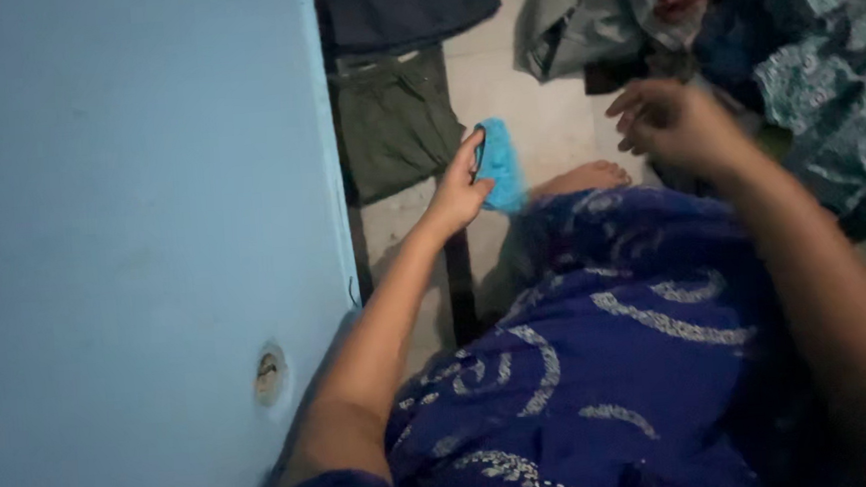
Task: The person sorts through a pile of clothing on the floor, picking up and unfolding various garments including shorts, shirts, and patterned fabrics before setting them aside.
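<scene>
Filling the left side, a pale blue door [142, 241] stands beside a heap of clothes [740, 24] on the floor [535, 117]. Dark blue patterned fabric [611, 363] covers the lap. The right hand [671, 121] hovers blurred, fingers loosely curled, holding nothing. The left hand [462, 187] pinches a small bright blue cloth [500, 164] above the floor, near a bare foot [584, 177].

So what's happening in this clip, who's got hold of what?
A person sits on the floor in a dark blue patterned garment, one bare foot showing. Their left hand holds a small bright blue cloth out in front, beside a light blue door. The right hand is empty, fingers loosely spread, hovering near a heap of mixed clothes on the right. An olive green garment and a dark one lie flat on the floor farther out.
</scene>
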